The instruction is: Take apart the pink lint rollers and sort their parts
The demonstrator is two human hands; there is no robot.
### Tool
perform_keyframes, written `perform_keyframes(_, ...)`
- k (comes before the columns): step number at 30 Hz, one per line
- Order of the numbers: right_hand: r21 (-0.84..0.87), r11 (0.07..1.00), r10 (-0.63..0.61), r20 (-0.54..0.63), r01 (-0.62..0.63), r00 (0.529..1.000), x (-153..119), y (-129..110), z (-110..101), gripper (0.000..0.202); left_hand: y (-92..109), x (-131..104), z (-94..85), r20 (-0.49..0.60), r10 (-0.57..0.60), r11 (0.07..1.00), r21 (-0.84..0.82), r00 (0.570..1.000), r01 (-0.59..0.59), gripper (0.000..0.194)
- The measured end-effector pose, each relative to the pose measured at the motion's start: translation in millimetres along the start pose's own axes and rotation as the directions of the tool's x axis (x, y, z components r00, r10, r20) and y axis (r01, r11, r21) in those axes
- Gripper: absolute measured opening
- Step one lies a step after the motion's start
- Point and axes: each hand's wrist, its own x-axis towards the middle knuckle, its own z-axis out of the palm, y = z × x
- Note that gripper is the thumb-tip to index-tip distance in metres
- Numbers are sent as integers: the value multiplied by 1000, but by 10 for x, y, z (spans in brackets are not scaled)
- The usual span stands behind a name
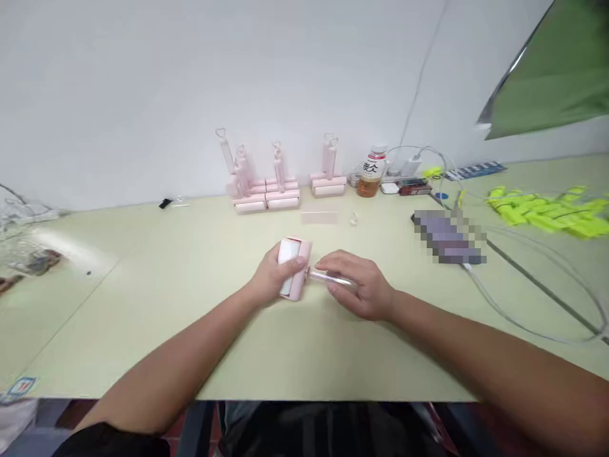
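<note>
My left hand is closed around a pink lint roller head with a white roll in it, its thumb lying across the front. From the right, my right hand grips a clear, shiny handle whose end meets the pink side of the head. I cannot tell whether the two are joined. Beyond my hands, a flat translucent pink strip lies on the table, with a small whitish piece to its right. Against the wall stand several pink lint rollers, their heart-tipped handles pointing up.
At the back is a bottle of amber drink. To the right lie a blurred-out phone on a white cable and a heap of neon-yellow pieces. A green sheet hangs upper right; clear plastic lies left.
</note>
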Motion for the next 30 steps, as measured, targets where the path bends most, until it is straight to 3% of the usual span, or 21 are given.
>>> perform_keyframes(23, 9, 1000, -4, -6, 4, 1000, 4, -38, -25, 29, 10, -11, 42, 23, -3, 1000, -3, 1000, 3, 38)
perform_keyframes(30, -8, 999, 47, -4, -47, 999, -17, -5, -15, 28, 4, -6, 38, -25, 19, 996, 92, 1000, -17, 43)
